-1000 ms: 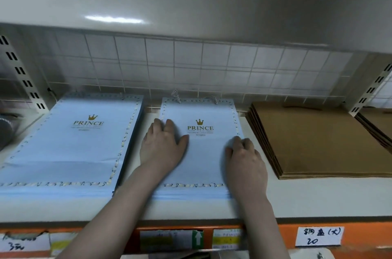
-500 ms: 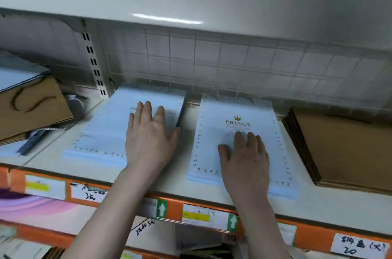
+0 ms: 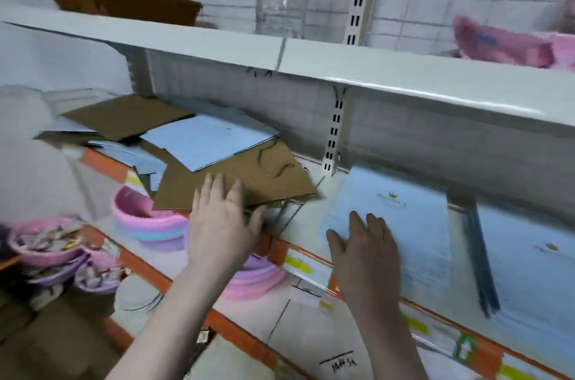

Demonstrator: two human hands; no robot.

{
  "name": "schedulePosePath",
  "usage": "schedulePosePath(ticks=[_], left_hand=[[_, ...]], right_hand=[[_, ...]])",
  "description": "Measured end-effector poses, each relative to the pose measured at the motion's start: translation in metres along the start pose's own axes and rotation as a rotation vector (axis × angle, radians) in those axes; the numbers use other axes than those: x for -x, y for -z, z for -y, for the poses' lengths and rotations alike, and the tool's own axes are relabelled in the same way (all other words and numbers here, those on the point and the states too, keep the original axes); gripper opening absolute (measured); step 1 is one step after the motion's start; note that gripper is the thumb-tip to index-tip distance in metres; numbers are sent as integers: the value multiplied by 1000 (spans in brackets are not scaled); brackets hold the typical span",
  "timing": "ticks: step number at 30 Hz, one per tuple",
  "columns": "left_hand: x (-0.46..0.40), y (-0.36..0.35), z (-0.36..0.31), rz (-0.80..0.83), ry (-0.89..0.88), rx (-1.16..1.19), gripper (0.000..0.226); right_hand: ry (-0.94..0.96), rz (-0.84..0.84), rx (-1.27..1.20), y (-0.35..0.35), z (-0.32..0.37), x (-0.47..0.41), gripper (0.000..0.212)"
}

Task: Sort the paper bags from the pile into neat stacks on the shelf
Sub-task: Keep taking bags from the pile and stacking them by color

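Paper bags in a loose pile point(image 3: 174, 143), flat brown kraft and pale blue sheets overlapping at mixed angles, lie on the white metal shelf point(image 3: 311, 233) ahead of and under the left fingertips. The left hand point(image 3: 222, 224) is spread flat, fingers straight and thumb wide, with its fingertips resting on the near edge of the lowest flat brown kraft paper bag point(image 3: 249, 183); nothing is gripped. That brown bag overhangs the orange front rail point(image 3: 217, 322) and its long axis runs from near left to far right, with dark cord handles at its far end. A flat pale blue paper bag point(image 3: 208, 143) lies on top of it, beyond the left fingertips, long axis also running left to right. The right hand point(image 3: 364, 249) is flat with fingers relaxed and slightly parted, fingertips on the near left part of a neat pale blue stack with a gold crown print point(image 3: 398, 217); this stack extends away beyond the fingers, long axis front to back, print toward the back. A second pale blue stack point(image 3: 535, 267) lies further right of the right fingers. Compared with half a second earlier, the left hand has left the blue stack and shifted left to the pile, while the right hand has moved to that stack.
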State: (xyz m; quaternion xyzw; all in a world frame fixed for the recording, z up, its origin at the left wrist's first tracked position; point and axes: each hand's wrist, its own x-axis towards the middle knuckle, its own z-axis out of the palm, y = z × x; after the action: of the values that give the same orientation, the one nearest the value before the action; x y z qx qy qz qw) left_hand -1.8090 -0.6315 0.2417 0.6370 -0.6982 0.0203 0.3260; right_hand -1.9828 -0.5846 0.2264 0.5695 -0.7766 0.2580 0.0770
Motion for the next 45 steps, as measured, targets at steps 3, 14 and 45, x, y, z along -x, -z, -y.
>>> schedulePosePath(ticks=[3,14,45], left_hand=[[-5,24,57,-36,22,-42,56],[-50,55,189,-70,97,-107,56],[-320,-74,207,390,-323,-192,78]], right_hand=[[59,10,-20,-17,57,8,49],[98,-22,-114,-65,173,-8,43],[-22,160,34,-157,240,-136,110]])
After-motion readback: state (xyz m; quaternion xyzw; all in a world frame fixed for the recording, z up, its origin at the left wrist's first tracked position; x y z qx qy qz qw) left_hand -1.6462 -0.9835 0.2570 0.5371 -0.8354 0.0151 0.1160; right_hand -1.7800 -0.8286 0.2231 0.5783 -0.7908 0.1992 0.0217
